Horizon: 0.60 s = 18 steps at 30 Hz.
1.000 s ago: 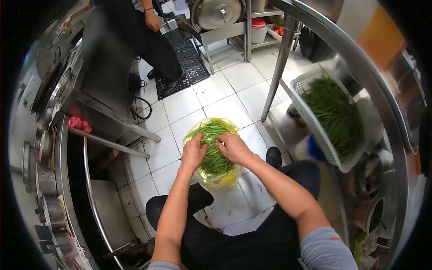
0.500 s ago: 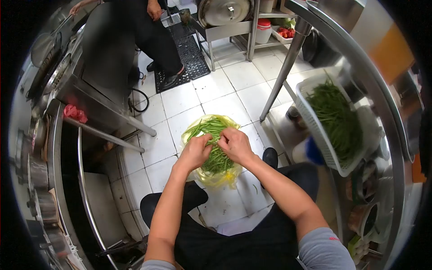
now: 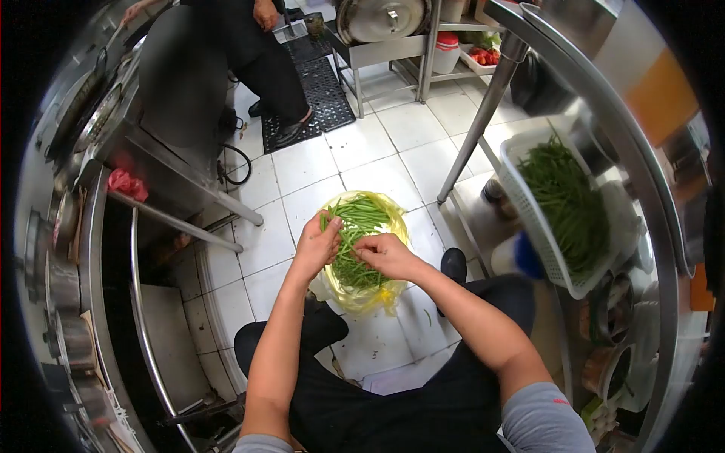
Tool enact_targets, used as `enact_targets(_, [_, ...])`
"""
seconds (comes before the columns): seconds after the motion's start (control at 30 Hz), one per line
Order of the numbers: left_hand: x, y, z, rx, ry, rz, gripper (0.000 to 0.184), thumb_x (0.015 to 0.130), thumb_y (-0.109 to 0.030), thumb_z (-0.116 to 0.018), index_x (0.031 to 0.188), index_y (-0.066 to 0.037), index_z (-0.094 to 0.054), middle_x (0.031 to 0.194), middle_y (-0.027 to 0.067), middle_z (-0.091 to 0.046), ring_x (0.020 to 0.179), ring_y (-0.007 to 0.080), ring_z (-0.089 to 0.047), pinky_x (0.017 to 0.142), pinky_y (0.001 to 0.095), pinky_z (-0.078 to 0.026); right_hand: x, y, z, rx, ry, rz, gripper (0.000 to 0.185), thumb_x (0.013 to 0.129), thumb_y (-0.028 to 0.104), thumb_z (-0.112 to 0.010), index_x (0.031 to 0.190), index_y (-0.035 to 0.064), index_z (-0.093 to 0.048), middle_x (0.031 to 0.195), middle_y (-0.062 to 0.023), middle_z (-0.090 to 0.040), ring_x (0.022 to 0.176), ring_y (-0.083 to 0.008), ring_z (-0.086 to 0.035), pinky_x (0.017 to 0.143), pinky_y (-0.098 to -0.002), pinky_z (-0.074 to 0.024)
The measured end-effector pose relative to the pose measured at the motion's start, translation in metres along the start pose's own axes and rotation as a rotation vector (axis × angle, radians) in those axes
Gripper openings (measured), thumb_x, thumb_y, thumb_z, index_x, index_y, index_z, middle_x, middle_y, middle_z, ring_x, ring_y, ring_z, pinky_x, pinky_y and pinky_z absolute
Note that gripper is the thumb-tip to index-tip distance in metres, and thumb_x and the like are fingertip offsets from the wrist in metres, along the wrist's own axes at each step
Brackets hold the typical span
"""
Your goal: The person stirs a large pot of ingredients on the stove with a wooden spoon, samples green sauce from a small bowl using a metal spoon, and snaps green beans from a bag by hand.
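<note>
A yellow plastic bag (image 3: 387,296) stands open on the floor between my legs, with long green beans (image 3: 361,214) heaped in it. Over the bag's left side my left hand (image 3: 319,243) is closed on some green beans, whose tips poke out past the fingers. My right hand (image 3: 387,255) hangs above the middle of the heap, thumb and finger pinched together. What sits in that pinch, if anything, is too small to make out. The two hands are apart.
At my right, a white plastic basket (image 3: 535,215) of green beans rests on a low metal shelf below a steel table (image 3: 483,124). A co-worker (image 3: 260,75) stands at the upper left near a black floor mat (image 3: 325,94). A metal rail (image 3: 143,325) runs along my left.
My hands have moved apart. The left shifted slightly left and up with beans in it; the right dropped lower over the heap.
</note>
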<state>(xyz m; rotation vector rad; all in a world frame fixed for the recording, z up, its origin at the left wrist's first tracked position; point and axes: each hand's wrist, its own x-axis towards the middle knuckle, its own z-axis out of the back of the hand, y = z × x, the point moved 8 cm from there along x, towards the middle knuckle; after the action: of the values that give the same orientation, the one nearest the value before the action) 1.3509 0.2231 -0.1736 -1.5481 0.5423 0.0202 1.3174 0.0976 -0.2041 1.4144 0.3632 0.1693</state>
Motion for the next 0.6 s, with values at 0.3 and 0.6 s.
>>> enact_targets(0.3, [0.012, -0.006, 0.017, 0.005, -0.314, -0.276, 0.023, 0.099, -0.024, -0.041, 0.084, -0.008, -0.043, 0.058, -0.0018, -0.044, 0.052, 0.0057, -0.048, 0.039, 0.0205, -0.033, 0.001, 0.008, 0.059, -0.187, -0.351, -0.003, 0.021, 0.080, 0.019, -0.056, 0.081, 0.0004, -0.067, 0.060, -0.0130, -0.061, 0.055, -0.0217, -0.060, 0.055, -0.0340, -0.0464])
enact_targets(0.6, [0.033, 0.054, 0.008, 1.086, -0.140, -0.057, 0.026, 0.082, -0.019, -0.064, 0.098, 0.001, -0.059, 0.094, 0.0245, -0.064, 0.091, 0.0410, -0.060, 0.077, 0.0473, -0.048, 0.002, -0.019, 0.033, -0.823, -0.075, -0.070, 0.017, 0.079, 0.014, -0.061, 0.093, 0.0078, -0.068, 0.090, -0.0174, -0.061, 0.087, -0.0339, -0.061, 0.077, -0.0424, -0.0484])
